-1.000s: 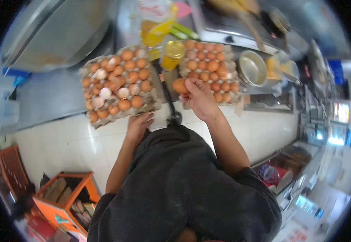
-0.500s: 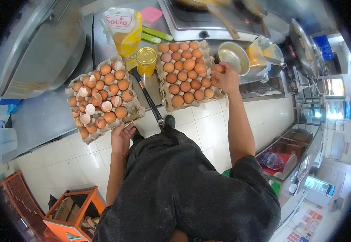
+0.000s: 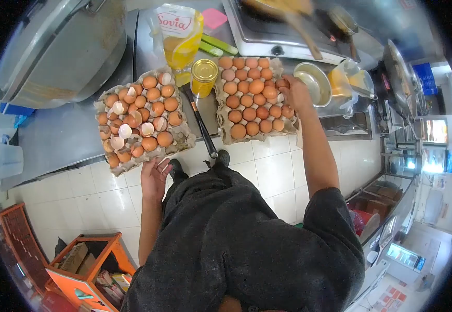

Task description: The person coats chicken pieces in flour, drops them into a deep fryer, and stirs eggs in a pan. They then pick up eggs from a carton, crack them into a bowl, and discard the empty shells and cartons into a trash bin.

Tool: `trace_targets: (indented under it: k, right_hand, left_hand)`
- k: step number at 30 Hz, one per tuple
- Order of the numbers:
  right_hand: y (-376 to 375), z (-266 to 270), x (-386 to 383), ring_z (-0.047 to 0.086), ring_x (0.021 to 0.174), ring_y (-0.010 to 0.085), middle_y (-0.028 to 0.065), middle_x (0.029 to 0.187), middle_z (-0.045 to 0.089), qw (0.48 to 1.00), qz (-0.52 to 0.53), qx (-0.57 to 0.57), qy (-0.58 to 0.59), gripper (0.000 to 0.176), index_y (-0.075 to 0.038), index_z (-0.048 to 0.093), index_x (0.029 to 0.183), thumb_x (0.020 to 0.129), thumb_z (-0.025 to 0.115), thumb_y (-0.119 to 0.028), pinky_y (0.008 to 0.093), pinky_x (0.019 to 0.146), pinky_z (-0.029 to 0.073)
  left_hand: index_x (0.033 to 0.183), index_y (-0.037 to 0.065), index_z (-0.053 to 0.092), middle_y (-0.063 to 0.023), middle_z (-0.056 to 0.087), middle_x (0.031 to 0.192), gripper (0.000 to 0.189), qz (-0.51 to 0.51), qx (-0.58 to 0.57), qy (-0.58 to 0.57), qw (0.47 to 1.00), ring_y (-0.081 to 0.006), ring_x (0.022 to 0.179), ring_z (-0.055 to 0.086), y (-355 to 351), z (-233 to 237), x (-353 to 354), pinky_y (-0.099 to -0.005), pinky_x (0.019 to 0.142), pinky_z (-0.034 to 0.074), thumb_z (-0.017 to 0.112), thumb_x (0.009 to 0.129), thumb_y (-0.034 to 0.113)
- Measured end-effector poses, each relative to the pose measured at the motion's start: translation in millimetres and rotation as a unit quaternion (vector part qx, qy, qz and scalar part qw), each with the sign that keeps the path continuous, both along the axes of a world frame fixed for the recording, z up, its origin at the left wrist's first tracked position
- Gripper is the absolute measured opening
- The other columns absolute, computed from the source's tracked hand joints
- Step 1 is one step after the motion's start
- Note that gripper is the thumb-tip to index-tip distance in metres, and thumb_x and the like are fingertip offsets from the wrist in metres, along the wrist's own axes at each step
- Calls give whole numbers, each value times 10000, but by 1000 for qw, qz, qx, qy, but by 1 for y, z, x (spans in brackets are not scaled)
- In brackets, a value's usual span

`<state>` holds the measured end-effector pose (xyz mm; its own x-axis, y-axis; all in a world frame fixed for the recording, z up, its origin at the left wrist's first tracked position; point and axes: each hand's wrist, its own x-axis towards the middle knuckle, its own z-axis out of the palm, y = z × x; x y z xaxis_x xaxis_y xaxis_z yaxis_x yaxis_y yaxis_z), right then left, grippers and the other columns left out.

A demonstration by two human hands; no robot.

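My right hand (image 3: 297,94) is at the right edge of the right-hand egg tray (image 3: 240,139), fingers closed around a brown egg (image 3: 282,83) that they partly hide. Rows of whole brown eggs fill this cardboard tray. My left hand (image 3: 154,179) is below the left tray (image 3: 184,141), palm up with fingers loosely spread and nothing in them. That tray holds brown eggs mixed with broken, empty shells (image 3: 125,131). Close to my right hand stands a round metal bowl (image 3: 319,86); what is in it cannot be made out clearly.
Between the trays are a yellow can (image 3: 203,78) and a black-handled tool (image 3: 201,122). Behind them stand a Sovia pouch (image 3: 178,39) and a stove (image 3: 267,44) with pans. Jugs of yellow liquid (image 3: 341,80) are right of the bowl. A large metal pot (image 3: 75,57) is at left.
My right hand has moved slightly left over the tray's edge, with its fingers still at an egg. My left hand has opened a little. The whole view has shifted slightly.
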<state>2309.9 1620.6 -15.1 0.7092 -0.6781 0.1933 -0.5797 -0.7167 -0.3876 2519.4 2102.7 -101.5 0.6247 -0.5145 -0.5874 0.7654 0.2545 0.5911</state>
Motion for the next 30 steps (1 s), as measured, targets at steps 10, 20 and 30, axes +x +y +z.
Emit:
trace_targets:
  k: [10,20,30]
  right_hand:
    - [20,9,-3,711,921,392,200,918,728,967,-12,-50,249,150,-104,731,958,907,669,-230,508,788,570]
    - [0,-5,-10,725,879,371,177,886,735,938,43,-93,331,182,-119,736,949,925,643,-273,510,775,572]
    - [4,11,-6,712,943,375,162,976,747,937,30,-45,344,210,-175,766,1034,911,645,-295,504,822,565]
  left_hand:
    - [1164,67,532,-125,646,1165,213,5,-14,11,1000,-279,1078,645,7,-7,3,-429,919,555,583,1009,204]
    - [1093,84,560,-121,668,1145,205,30,-10,6,999,-273,1067,654,10,-7,3,-430,920,552,592,1009,268]
    - [1092,102,548,-116,681,1138,179,29,-11,7,1000,-272,1049,674,9,-10,3,-426,907,567,575,1025,265]
